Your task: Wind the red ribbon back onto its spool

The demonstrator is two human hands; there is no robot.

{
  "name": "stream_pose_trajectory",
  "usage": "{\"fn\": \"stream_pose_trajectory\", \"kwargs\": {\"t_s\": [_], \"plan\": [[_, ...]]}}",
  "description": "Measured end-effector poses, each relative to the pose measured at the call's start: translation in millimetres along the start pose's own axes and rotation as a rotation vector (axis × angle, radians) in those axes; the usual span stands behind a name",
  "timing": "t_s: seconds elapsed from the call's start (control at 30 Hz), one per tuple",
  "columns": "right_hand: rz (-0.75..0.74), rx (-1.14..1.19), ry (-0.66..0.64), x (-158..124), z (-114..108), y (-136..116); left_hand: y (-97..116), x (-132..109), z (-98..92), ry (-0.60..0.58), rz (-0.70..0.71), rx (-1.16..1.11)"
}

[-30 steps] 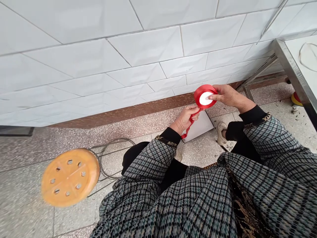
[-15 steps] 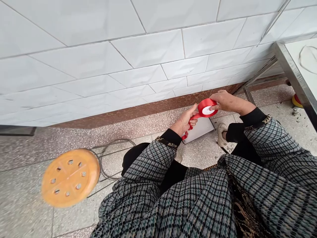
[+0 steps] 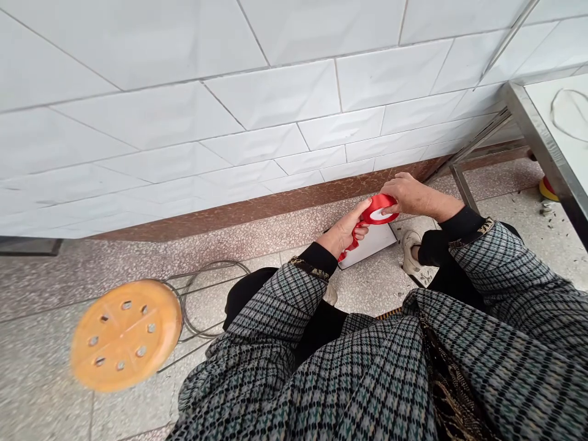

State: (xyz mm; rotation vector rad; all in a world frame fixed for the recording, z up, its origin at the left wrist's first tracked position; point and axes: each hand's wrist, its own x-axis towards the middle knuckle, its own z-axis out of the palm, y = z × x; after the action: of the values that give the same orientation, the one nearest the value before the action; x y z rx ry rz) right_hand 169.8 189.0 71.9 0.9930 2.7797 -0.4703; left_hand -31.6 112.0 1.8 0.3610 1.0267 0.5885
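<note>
A roll of red ribbon (image 3: 380, 209) with a white core is gripped by my right hand (image 3: 407, 195), fingers over its rim and into the centre. My left hand (image 3: 348, 231) is closed round the loose red ribbon (image 3: 353, 244), its thumb up against the roll's left side. Ribbon hangs in folds below the left fingers. Beneath my hands a flat white board or box (image 3: 370, 245) with a dark edge lies on the floor, partly covered by the left hand and ribbon.
To the left is an orange round stool (image 3: 126, 334) with holes in its seat and thin metal legs. A metal-framed table (image 3: 542, 135) stands at the right, a pale cord on its top. White tiled wall (image 3: 275, 92) rises ahead. My shoe (image 3: 410, 251) is beside the board.
My right hand has brought the ribbon roll slightly left and down, closer to my left hand. The ribbon between them is now shorter and more bunched. The view has shifted a little.
</note>
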Motion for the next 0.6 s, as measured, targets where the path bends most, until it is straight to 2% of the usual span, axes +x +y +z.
{"fn": "stream_pose_trajectory", "kwargs": {"t_s": [0.23,0.33,0.6], "plan": [[0.014,-0.063,-0.014,-1,-2,-1,3,-7,3.3,0.006,0.041,0.04],[0.006,-0.118,-0.014,-2,-3,-4,3,-8,3.7,-0.016,0.015,0.065],[-0.047,-0.2,-0.082,-1,-3,-23,-2,-2,2.4,0.01,-0.013,0.153]]}}
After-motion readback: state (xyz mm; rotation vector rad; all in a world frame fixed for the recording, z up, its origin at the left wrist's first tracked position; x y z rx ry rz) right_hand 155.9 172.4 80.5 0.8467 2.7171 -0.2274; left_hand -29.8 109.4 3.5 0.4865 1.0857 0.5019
